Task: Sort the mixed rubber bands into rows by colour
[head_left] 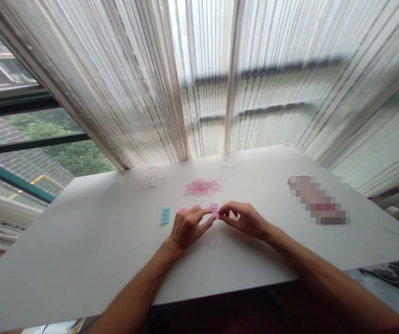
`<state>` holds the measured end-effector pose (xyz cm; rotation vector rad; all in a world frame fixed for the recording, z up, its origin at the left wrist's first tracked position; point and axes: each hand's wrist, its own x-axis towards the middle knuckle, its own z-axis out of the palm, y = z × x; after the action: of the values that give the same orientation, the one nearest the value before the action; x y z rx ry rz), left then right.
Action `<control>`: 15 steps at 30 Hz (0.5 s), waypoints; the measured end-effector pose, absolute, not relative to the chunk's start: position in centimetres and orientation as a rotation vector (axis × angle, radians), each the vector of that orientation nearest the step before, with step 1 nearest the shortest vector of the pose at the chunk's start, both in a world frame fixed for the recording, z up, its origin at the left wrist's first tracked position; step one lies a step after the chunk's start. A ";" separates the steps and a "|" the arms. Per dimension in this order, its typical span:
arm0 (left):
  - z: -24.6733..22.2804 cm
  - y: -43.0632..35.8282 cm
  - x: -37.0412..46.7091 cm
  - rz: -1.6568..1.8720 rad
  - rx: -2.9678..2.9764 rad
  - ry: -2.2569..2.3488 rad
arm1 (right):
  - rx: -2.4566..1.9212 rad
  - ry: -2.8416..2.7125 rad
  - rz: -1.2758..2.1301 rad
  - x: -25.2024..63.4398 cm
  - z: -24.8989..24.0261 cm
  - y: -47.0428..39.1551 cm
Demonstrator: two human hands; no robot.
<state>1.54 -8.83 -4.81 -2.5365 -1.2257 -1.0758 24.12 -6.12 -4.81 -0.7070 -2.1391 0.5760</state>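
My left hand (189, 227) rests low over the white table, thumb and index finger closing on the edge of a small bunch of purple elastic bands (213, 207). Facing it, my right hand (248, 219) pinches with thumb and index at the same bunch; the exact band between the fingertips is too small to make out. Left of my left hand lies a neat stack of turquoise bands (165, 216). Pink bands (181, 210) show partly behind its knuckles. Pale yellow bands (233, 214) are partly hidden behind my right hand.
A loose heap of mixed pink and pastel bands (203, 186) lies beyond my hands. A few loose bands (213, 242) lie nearer me. Two clear round containers (229, 161) stand by the curtain (206, 111). A pixelated pinkish object (319, 199) lies at the right.
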 end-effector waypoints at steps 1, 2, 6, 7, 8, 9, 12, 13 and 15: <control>-4.8 -8.8 1.5 -1.079 -2.549 -1.221 | -0.703 -2.141 0.573 24.1 -4.8 -6.1; -4.8 -8.9 1.5 -1.079 -2.565 -1.209 | -0.701 -2.142 0.570 24.2 -4.8 -6.1; -4.3 -8.8 1.2 -1.069 -2.611 -1.167 | -0.675 -2.142 0.556 24.1 -4.7 -6.1; -4.0 -8.8 0.9 -1.061 -2.623 -1.166 | -0.662 -2.142 0.551 24.1 -4.7 -6.1; -3.6 -8.7 0.5 -1.048 -2.636 -1.167 | -0.650 -2.142 0.545 24.0 -4.7 -6.1; -3.2 -8.6 0.0 -1.028 -2.652 -1.172 | -0.645 -2.141 0.538 24.0 -4.7 -6.1; -2.1 -8.5 -2.3 -0.957 -2.645 -1.196 | -0.658 -2.137 0.516 24.0 -4.8 -6.0; -2.0 -8.5 -3.0 -0.935 -2.635 -1.214 | -0.660 -2.132 0.508 24.0 -4.8 -5.9; -2.1 -8.8 -4.4 -0.925 -2.602 -1.252 | -0.661 -2.121 0.486 24.1 -4.8 -5.9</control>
<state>-4.37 -8.78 -2.05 -2.6021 -1.2518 -0.9252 24.11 -5.89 -4.77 -0.6613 -2.1214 0.4857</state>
